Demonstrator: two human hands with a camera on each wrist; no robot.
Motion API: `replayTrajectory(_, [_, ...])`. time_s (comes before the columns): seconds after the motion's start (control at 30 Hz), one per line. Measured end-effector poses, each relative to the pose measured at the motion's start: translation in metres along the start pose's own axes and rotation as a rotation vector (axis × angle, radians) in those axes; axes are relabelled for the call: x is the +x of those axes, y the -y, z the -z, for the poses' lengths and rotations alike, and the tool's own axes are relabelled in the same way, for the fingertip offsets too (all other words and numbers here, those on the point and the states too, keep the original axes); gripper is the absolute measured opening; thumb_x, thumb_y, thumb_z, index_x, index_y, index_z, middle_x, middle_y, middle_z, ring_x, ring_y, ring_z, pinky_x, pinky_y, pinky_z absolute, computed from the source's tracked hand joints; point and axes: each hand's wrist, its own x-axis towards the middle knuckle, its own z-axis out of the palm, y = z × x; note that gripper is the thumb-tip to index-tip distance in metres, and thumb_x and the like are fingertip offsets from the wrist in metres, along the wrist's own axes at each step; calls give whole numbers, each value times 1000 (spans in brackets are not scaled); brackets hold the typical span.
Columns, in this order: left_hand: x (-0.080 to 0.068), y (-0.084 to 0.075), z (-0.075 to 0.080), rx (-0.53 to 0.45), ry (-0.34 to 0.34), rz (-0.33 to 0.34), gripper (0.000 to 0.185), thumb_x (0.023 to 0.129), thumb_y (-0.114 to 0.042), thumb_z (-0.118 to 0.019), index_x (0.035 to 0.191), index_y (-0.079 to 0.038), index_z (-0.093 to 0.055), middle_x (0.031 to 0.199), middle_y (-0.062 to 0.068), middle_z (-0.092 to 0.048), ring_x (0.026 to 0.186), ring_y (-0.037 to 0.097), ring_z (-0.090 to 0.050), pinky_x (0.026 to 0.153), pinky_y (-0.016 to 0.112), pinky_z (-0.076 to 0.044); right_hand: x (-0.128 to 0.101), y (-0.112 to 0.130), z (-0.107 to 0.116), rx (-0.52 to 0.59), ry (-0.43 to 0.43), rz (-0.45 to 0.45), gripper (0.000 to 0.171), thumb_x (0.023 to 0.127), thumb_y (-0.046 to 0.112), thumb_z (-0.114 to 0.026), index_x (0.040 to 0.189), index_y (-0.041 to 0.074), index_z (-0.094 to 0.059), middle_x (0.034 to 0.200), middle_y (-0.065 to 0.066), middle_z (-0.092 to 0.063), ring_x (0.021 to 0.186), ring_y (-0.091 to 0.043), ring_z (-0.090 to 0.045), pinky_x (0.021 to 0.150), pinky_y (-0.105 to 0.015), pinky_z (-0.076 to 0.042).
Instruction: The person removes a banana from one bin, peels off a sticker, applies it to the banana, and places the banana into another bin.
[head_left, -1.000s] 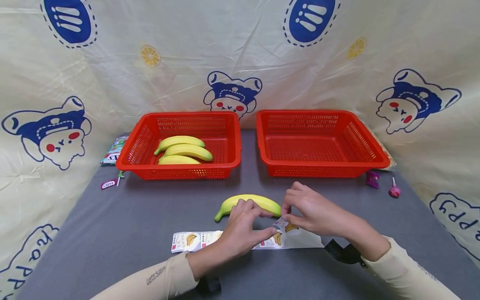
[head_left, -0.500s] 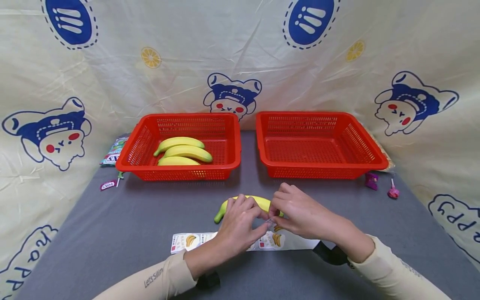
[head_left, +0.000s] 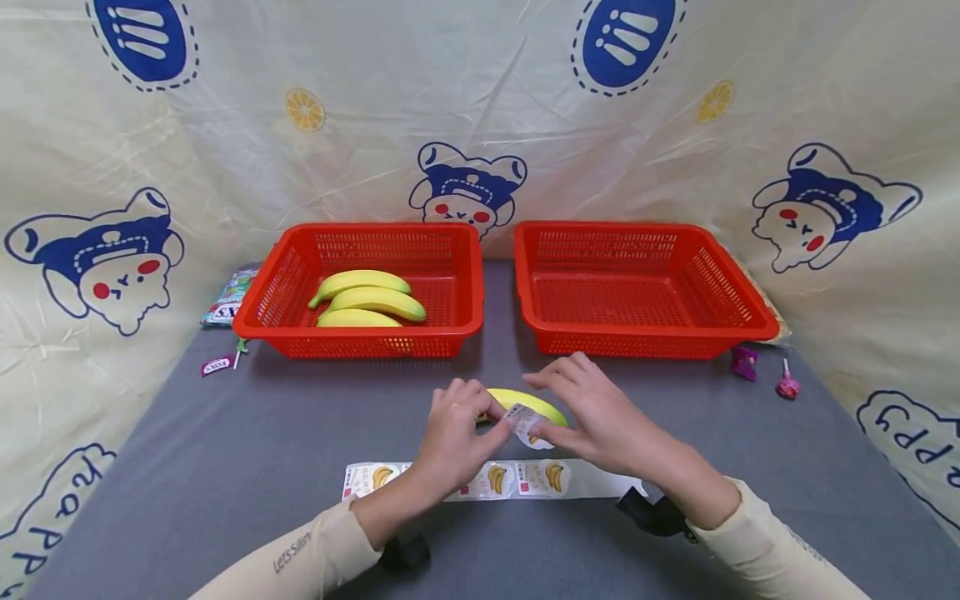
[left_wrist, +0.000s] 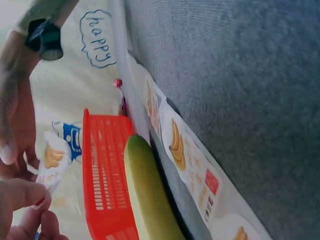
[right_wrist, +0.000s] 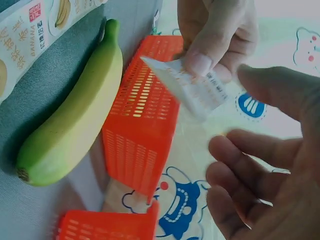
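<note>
- Where half a second ago both hands sat low over the sticker strip [head_left: 487,481], they are now higher up the table, right over the loose banana [head_left: 534,404].
- The sticker [head_left: 522,420] has come clear of the strip and is held above the banana's middle; a second ago it was only being peeled at the strip's right part.
- The left hand [head_left: 452,427] pinches the sticker's edge between thumb and fingertips, its other fingers curled; the wrist views show this pinch plainly.
- The right hand [head_left: 592,414] has let its fingers spread and relax; in the right wrist view they are apart, close to the sticker but not gripping it.
- The strip now lies uncovered, flat on the table just in front of the hands.
- The banana lies on its side, between the strip and the baskets, partly hidden by the hands.
- The table [head_left: 225,450] is covered in grey cloth.
- The left basket [head_left: 292,279], red, holds three bananas [head_left: 367,298]; the right basket [head_left: 645,287] stands just beside it.
- Small sweets [head_left: 787,385] lie near the right basket, wrappers [head_left: 225,304] by the left one.
- A cream curtain [head_left: 480,108] printed with blue cartoon bears hangs behind and at both sides.
</note>
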Motion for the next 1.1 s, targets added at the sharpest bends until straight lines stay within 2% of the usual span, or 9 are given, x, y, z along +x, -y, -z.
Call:
replayTrajectory(0.13, [1,5,6,-169,-76,109,8,78,-14,-74,75,-12,-68,76,-1,-59,80,13,-48,79,33,-33,-2,-5,-6,75,-108,-59,45,72,29,-81,112,13,-65,99,3,-65,95,-8,-48,78,-32,-46])
replayTrajectory(0.27, [1,8,8,-299,-149,169,5,78,-10,-74,76,-11,-69,74,2,-57,79,17,-49,76,30,-38,-3,-8,-14,163,-141,-176,30,75,26,-78,102,16,-69,93,6,-66,92,-8,-51,77,-32,-47])
replayTrajectory(0.37, [2,10,8,-356,-166,202,4,79,-11,-74,77,-11,-70,74,3,-57,80,18,-50,74,29,-40,-2,-8,-21,238,-162,-249,22,76,24,-77,97,18,-71,90,8,-65,89,-9,-53,76,-31,-46])
replayTrajectory(0.47, [2,10,7,-386,-155,239,5,79,-15,-74,79,-11,-71,76,4,-58,81,17,-50,74,30,-42,0,-10,-28,288,-213,-258,14,77,18,-76,90,17,-71,85,7,-64,84,-12,-55,75,-28,-45])
replayTrajectory(0.57, [2,11,7,-405,-131,273,6,80,-16,-74,81,-11,-71,77,4,-59,81,15,-50,74,30,-42,4,-11,-34,312,-270,-248,6,77,13,-75,81,14,-70,80,4,-63,78,-15,-55,70,-25,-43])
replayTrajectory(0.67, [3,14,8,-393,-120,284,6,80,-15,-73,84,-10,-73,78,5,-61,81,19,-51,74,29,-42,8,-13,-38,323,-282,-266,5,79,12,-74,77,13,-69,77,2,-62,75,-14,-54,68,-24,-43])
replayTrajectory(0.83, [8,22,9,-316,-124,282,15,80,-14,-73,94,-8,-75,82,5,-64,86,27,-54,75,31,-42,16,-15,-41,328,-231,-321,6,82,17,-71,80,12,-69,79,0,-61,77,-12,-53,71,-31,-46])
replayTrajectory(0.97, [13,29,12,-290,-108,290,26,79,-16,-74,105,-10,-72,86,4,-63,87,22,-53,78,37,-43,21,-16,-42,318,-201,-352,8,84,19,-70,83,11,-69,81,-1,-60,79,-13,-53,72,-30,-45])
replayTrajectory(1.1, [19,32,16,-269,-51,327,24,79,-22,-75,102,-14,-72,91,1,-62,91,16,-50,81,37,-44,23,-18,-44,309,-157,-382,10,84,22,-69,84,12,-70,80,-1,-59,78,-14,-51,71,-27,-43])
